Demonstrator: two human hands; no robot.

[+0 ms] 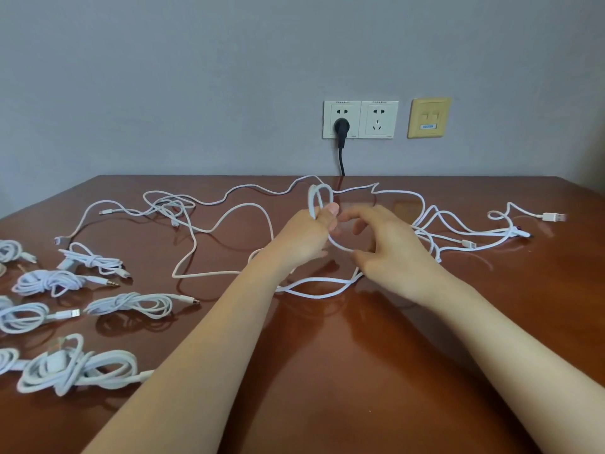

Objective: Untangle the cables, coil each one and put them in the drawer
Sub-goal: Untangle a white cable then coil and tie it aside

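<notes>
The left hand [304,237] clamps a few loops of the white cable [319,196]; the right hand [389,247], just beside it, pinches the slack. The cable looks light, limp and springy, so it is best taken close to the loops. Further left, coiled bundles [127,304] lie on the bench [360,355].

Over a glossy brown table [360,355], the left hand [304,237] grips small loops of a white cable [319,198] that stand above its fist. The right hand [389,247], fingers curled, pinches the same cable just beside it. Loose cables [471,244] sprawl behind the hands toward the wall, and coiled bundles [127,304] lie at the left.
</notes>
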